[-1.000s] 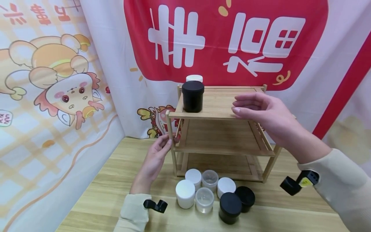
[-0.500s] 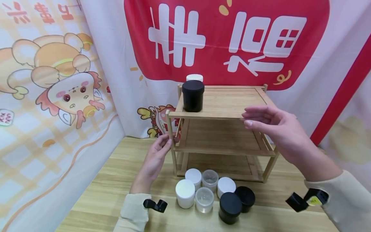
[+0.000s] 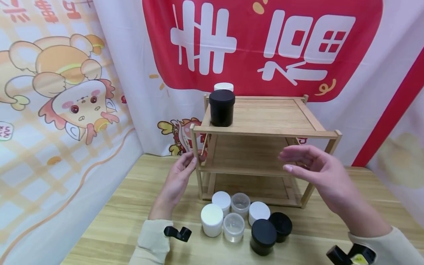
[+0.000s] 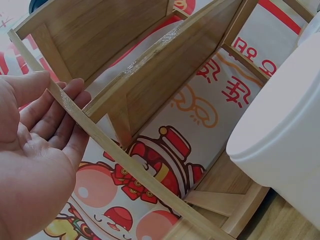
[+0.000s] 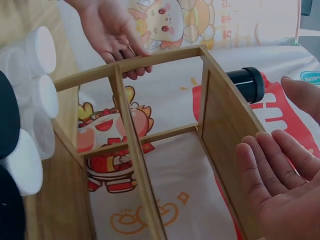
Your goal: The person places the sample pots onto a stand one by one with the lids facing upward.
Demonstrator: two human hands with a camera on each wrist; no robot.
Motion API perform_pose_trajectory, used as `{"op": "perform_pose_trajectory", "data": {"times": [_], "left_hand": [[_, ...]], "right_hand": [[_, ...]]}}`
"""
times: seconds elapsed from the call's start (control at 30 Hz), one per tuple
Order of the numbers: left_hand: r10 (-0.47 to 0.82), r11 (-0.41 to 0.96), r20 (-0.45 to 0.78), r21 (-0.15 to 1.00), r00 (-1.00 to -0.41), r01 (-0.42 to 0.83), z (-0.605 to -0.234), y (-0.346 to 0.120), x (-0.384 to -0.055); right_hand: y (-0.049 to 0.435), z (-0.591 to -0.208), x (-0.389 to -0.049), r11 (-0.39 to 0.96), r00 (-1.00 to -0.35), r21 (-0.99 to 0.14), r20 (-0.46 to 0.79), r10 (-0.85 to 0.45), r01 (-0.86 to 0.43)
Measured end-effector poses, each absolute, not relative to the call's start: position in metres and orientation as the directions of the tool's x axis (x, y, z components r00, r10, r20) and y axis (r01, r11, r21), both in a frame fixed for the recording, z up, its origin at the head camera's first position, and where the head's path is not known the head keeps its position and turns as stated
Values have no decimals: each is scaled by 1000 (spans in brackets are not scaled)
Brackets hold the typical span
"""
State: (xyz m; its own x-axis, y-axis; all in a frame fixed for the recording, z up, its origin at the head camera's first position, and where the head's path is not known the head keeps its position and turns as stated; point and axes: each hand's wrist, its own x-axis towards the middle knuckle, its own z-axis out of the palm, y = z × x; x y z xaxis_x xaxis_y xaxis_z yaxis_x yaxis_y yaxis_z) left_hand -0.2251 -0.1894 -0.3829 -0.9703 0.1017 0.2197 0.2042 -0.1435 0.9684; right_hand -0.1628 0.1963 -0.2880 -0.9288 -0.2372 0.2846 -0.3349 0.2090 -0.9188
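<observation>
A three-tier wooden shelf rack (image 3: 271, 114) stands on the table. My left hand (image 3: 177, 178) holds its front left post, thumb on the near side and fingers behind, as the left wrist view shows. My right hand (image 3: 326, 175) hovers in front of the rack's right side, fingers loosely bent, holding nothing. A lidded black jar (image 3: 222, 108) sits upright at the left of the top tier. Behind it a white-lidded jar (image 3: 223, 87) is mostly hidden.
In front of the rack several jars cluster on the wooden table (image 3: 109, 224): white jars (image 3: 212, 220), clear jars (image 3: 233, 227) and black jars (image 3: 263, 235). A printed cloth (image 3: 185, 103) hangs behind the rack, and another covers the left side.
My right hand has come down from the top tier's front edge to the height of the middle tier, slightly rightward. My left hand stays on the post; the jars have not moved.
</observation>
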Motion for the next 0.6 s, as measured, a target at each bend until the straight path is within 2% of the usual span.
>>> {"op": "perform_pose_trajectory", "data": {"times": [0.13, 0.4, 0.6], "left_hand": [[102, -147, 228, 966, -968, 212, -383, -189, -225], [99, -152, 224, 966, -970, 208, -383, -189, -225], [93, -156, 225, 966, -970, 209, -383, -188, -224]], "right_hand": [[199, -302, -160, 204, -925, -915, 299, -236, -348], [205, -325, -157, 95, -914, -926, 338, -224, -365], [208, -343, -156, 97, -931, -935, 323, -168, -342]]}}
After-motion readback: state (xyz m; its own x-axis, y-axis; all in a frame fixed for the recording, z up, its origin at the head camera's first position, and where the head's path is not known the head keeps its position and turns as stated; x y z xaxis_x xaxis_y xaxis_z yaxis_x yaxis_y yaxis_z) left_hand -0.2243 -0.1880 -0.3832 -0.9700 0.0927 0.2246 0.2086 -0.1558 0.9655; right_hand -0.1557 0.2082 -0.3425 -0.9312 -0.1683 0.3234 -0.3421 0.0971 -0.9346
